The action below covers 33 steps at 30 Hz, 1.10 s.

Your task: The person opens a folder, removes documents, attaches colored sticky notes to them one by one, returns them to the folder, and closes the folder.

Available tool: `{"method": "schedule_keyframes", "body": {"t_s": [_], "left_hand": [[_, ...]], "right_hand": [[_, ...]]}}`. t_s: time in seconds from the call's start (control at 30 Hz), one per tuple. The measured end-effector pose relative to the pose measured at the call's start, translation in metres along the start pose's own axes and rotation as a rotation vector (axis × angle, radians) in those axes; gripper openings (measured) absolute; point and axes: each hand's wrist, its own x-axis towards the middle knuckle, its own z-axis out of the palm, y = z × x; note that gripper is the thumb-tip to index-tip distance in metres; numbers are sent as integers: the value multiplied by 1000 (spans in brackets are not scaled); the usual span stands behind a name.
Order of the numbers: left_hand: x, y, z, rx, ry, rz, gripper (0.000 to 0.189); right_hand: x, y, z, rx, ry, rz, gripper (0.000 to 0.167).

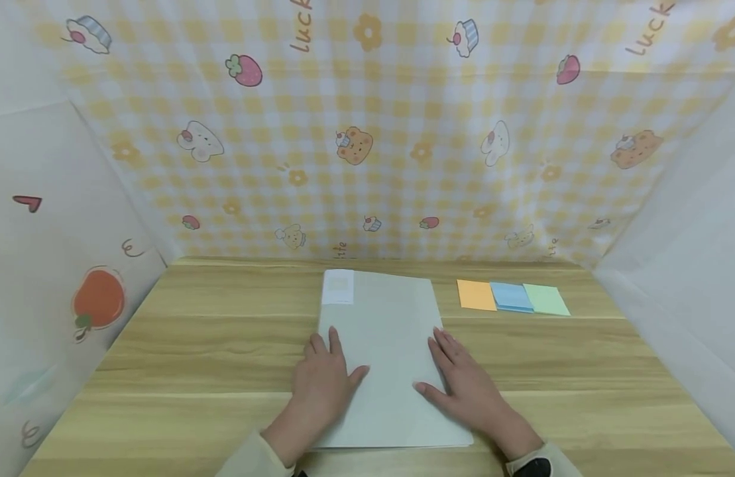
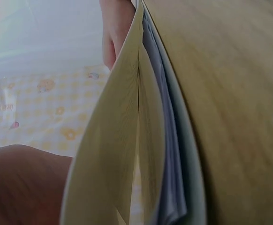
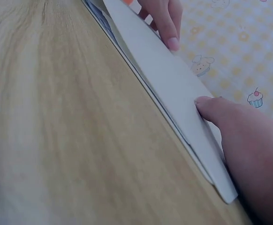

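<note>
A pale grey-green folder [image 1: 391,318] lies on the table with a white label [image 1: 338,287] at its upper left corner. My left hand [image 1: 322,381] rests on its left edge, thumb and fingers spread apart. On the right edge lies my right hand [image 1: 465,387], its fingers straight and its thumb out on the cover. Seen edge-on in the left wrist view, the folder holds a stack of papers [image 2: 171,187] between its layers, which gape apart near the camera. The right wrist view shows the cover [image 3: 169,79] with both hands touching it.
Beyond the folder to the right, orange [image 1: 477,295], blue [image 1: 511,297] and green [image 1: 546,299] sticky notes lie in a row on the wooden table [image 1: 224,344]. A yellow checked cloth [image 1: 403,99] hangs along the back, and white sheets stand at both sides.
</note>
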Motion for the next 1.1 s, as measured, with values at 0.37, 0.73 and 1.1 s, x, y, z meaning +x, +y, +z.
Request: {"method": "schedule_keyframes", "body": {"t_s": [0.37, 0.73, 1.1], "left_hand": [[-11, -3, -9, -115, -93, 179, 81], [-30, 0, -1, -202, -241, 537, 104], [-33, 4, 2, -101, -218, 545, 94]], "right_hand": [[-1, 1, 3, 25, 36, 25, 76], [4, 1, -2, 41, 14, 34, 77], [4, 1, 0, 42, 18, 30, 78]]}}
